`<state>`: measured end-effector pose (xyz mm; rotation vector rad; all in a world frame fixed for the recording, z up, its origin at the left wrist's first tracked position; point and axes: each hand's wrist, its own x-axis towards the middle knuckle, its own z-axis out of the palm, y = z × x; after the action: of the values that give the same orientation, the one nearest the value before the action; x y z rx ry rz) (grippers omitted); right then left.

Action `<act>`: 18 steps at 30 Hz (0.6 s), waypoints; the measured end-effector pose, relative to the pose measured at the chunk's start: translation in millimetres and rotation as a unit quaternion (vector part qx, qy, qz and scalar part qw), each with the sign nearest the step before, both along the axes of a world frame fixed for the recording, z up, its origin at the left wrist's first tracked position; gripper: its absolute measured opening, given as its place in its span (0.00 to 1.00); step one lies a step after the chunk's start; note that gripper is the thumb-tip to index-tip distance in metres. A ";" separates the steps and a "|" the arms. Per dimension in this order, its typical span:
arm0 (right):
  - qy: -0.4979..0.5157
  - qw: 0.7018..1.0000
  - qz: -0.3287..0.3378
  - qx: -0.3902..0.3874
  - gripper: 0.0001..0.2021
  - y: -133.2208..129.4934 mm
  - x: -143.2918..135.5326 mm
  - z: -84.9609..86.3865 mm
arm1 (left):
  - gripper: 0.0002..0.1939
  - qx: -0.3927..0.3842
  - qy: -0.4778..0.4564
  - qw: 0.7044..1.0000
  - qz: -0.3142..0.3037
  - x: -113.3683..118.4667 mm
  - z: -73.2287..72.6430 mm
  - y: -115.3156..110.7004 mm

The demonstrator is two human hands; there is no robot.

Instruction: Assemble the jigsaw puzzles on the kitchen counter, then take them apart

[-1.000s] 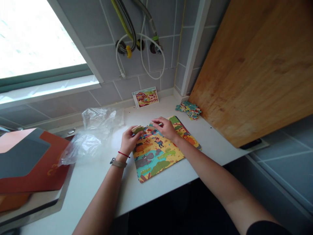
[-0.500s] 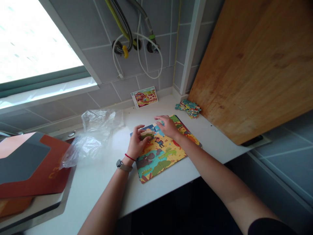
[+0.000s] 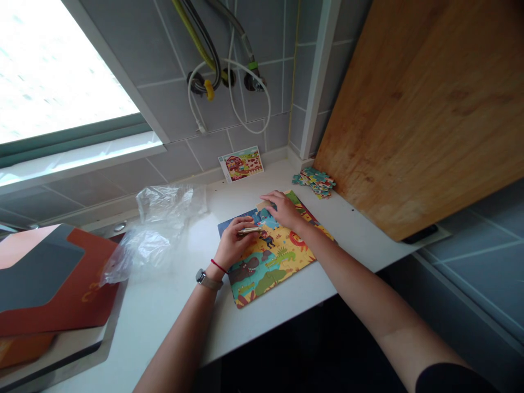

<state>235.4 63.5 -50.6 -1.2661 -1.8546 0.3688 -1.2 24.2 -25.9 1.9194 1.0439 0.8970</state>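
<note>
A colourful jigsaw puzzle with animals [image 3: 282, 262] lies on the white counter in front of me. Over its left part, my left hand [image 3: 233, 240] is closed around thin puzzle pieces [image 3: 250, 231], seen nearly edge-on. Their number is unclear. My right hand [image 3: 282, 210] reaches over the puzzle's far edge, fingers extended and slightly bent, with the tips by a plain tan patch [image 3: 261, 206]. Whether the fingertips touch or press that patch is hidden. Beyond the right hand, a heap of loose puzzle pieces [image 3: 315, 181] sits by the wooden board.
A farm picture card [image 3: 242, 164] leans against the tiled wall. Crumpled clear plastic [image 3: 151, 240] lies to the left, beside a red and grey box [image 3: 94, 284]. A wooden board [image 3: 429, 109] stands at the right. Hoses and a white cable [image 3: 268, 103] hang above.
My left hand has turned the held pieces from showing a picture face to nearly edge-on. The right hand has shifted slightly, and the tan patch by its fingertips shows more.
</note>
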 end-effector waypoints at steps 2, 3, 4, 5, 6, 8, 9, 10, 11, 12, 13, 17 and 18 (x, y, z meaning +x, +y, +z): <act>0.017 1.000 -0.003 0.003 0.23 0.3 1.2 1.6 | 0.10 -0.014 -0.001 1.000 -0.002 -0.3 -1.0 0.4; 0.017 1.000 -0.005 0.003 0.22 0.1 1.6 2.6 | 0.10 -0.020 -0.001 1.000 -0.005 -0.4 -1.5 0.5; 0.013 1.000 -0.009 0.004 0.22 -0.3 2.0 3.8 | 0.11 -0.024 -0.001 1.000 -0.007 -0.3 -1.8 0.7; 0.008 1.000 -0.012 0.006 0.21 -0.9 2.3 5.3 | 0.11 -0.025 -0.002 1.000 -0.008 -0.2 -2.0 0.7; 0.005 1.000 -0.016 0.010 0.21 -1.5 2.5 6.9 | 0.11 -0.025 -0.002 1.000 -0.007 0.0 -2.0 0.7; 0.011 1.000 -0.018 0.022 0.18 -2.4 2.8 10.0 | 0.11 -0.024 0.001 1.000 -0.007 0.3 -1.8 0.6; 0.023 0.999 -0.016 0.025 0.17 -2.5 2.9 11.3 | 0.11 -0.023 0.003 1.000 -0.007 0.4 -1.7 0.6; 0.041 0.999 -0.013 0.026 0.15 -2.3 2.9 12.2 | 0.11 -0.023 0.004 1.000 -0.008 0.5 -1.6 0.5; 0.063 0.998 -0.013 0.024 0.14 -2.0 2.8 12.6 | 0.11 -0.022 0.005 1.000 -0.008 0.4 -1.8 0.5; 0.087 0.996 -0.014 0.019 0.13 -1.5 2.7 12.7 | 0.11 -0.020 0.005 1.000 -0.007 0.3 -2.2 0.6; 0.111 0.994 -0.019 0.013 0.12 -0.9 2.5 12.4 | 0.10 -0.019 0.005 1.000 -0.005 0.2 -2.7 0.7; 0.161 0.987 -0.028 0.003 0.10 0.4 2.8 11.6 | 0.10 -0.028 0.009 0.999 -0.012 -0.4 -5.6 1.3; 0.165 0.986 -0.025 0.002 0.10 0.3 3.4 12.0 | 0.10 -0.031 0.011 0.999 -0.016 -0.5 -6.2 1.4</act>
<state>238.8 63.8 -38.6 -1.1677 -1.5408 0.5150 -1.7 25.6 -32.1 1.8928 1.0388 0.8168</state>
